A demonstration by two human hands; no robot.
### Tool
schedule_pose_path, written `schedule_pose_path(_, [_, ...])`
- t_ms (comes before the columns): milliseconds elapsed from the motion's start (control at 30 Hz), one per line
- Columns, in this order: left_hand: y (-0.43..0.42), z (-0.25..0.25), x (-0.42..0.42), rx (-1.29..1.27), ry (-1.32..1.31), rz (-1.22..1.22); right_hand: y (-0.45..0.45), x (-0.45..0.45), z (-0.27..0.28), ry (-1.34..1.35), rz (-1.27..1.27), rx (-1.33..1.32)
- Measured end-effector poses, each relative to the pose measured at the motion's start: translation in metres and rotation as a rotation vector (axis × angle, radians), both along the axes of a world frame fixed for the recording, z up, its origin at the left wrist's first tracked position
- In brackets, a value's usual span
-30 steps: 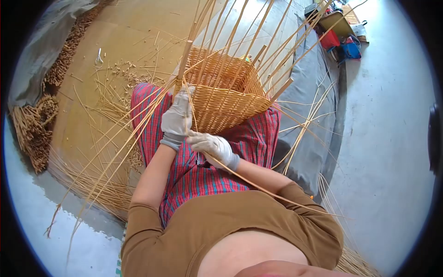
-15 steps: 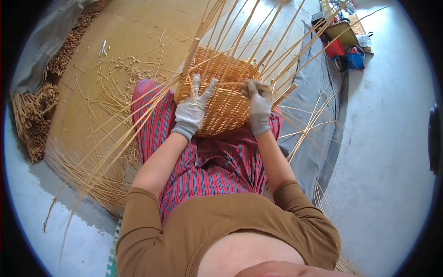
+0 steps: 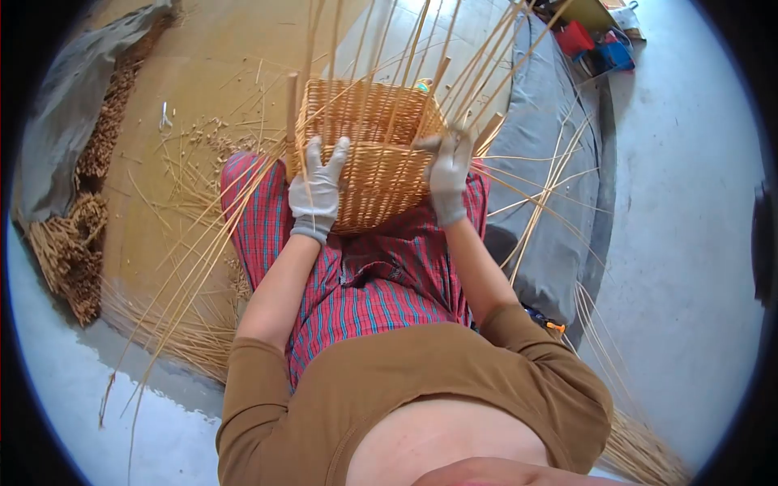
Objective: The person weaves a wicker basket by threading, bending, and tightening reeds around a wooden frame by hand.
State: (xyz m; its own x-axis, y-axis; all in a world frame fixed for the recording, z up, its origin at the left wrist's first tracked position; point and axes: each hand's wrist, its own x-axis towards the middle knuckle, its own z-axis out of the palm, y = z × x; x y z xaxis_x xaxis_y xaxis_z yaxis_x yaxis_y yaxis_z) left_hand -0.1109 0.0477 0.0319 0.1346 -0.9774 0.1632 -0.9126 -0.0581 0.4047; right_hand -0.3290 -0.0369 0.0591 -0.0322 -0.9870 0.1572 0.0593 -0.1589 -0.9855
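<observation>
A half-woven wicker basket (image 3: 381,190) rests on my lap, its open top facing away from me, with long upright canes (image 3: 377,61) rising from its walls. My left hand (image 3: 314,194), in a pale grey work glove, grips the near wall at the left corner, two digits pointing up at the rim. At the right end of the near rim is my right hand (image 3: 450,178), gloved the same way. Its fingers are bent and blurred at the woven edge; what they pinch is hidden. Thick corner stakes stand beside the hands, one at left (image 3: 292,109), one at right (image 3: 489,130).
Loose canes (image 3: 190,235) fan out to the left over a tan floor sheet with scraps and a white-handled tool (image 3: 165,116). Bundled material (image 3: 73,243) lies far left. A grey cloth (image 3: 543,235) with canes is at right. Red and blue bags (image 3: 612,55) sit upper right.
The basket and both hands sit slightly further left in view, and the basket's opening shows more. My right hand's fingers have shifted at the rim; my left hand keeps its place on the wall.
</observation>
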Motion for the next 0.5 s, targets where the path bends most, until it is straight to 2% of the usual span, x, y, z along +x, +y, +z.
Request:
schedule_pose_path(33, [-0.004,-0.003,-0.003,-0.142,-0.096,0.004,0.015,-0.011,-0.003,-0.089,-0.066,0.263])
schedule_pose_path(67, [-0.005,-0.006,-0.008,-0.279,-0.189,-0.002,0.014,-0.016,-0.001,-0.092,-0.093,0.265])
schedule_pose_path(100, [-0.007,0.006,-0.014,-0.325,-0.115,-0.137,0.008,-0.016,0.003,0.130,-0.120,0.095])
schedule_pose_path(133, [-0.010,0.011,-0.027,-0.316,-0.113,-0.158,0.002,-0.014,0.005,0.356,-0.138,-0.068])
schedule_pose_path(200, [-0.018,0.021,-0.052,-0.043,-0.060,-0.249,-0.033,0.013,0.023,0.470,-0.097,-0.449])
schedule_pose_path(267, [-0.023,0.003,-0.059,0.034,-0.163,-0.175,-0.059,0.034,0.061,1.034,-0.167,-0.695])
schedule_pose_path(300, [-0.027,-0.005,-0.056,-0.064,-0.203,-0.191,-0.060,0.029,0.064,1.037,-0.173,-0.681])
schedule_pose_path(367, [-0.029,-0.005,-0.054,-0.179,-0.267,-0.206,-0.063,0.020,0.070,0.216,-0.079,-0.135])
schedule_pose_path(400, [-0.028,0.000,-0.056,-0.185,-0.268,-0.207,-0.052,-0.004,0.052,0.067,-0.114,-0.226])
schedule_pose_path(433, [-0.028,0.005,-0.059,-0.080,-0.356,-0.186,-0.033,-0.038,0.021,-0.083,-0.154,-0.321])
schedule_pose_path(467, [-0.028,0.008,-0.062,0.021,-0.440,-0.169,-0.007,-0.065,-0.008,0.061,-0.197,-0.105])
schedule_pose_path(500, [-0.031,0.008,-0.067,-0.170,-0.399,-0.191,0.007,-0.083,-0.025,0.204,-0.240,0.114])
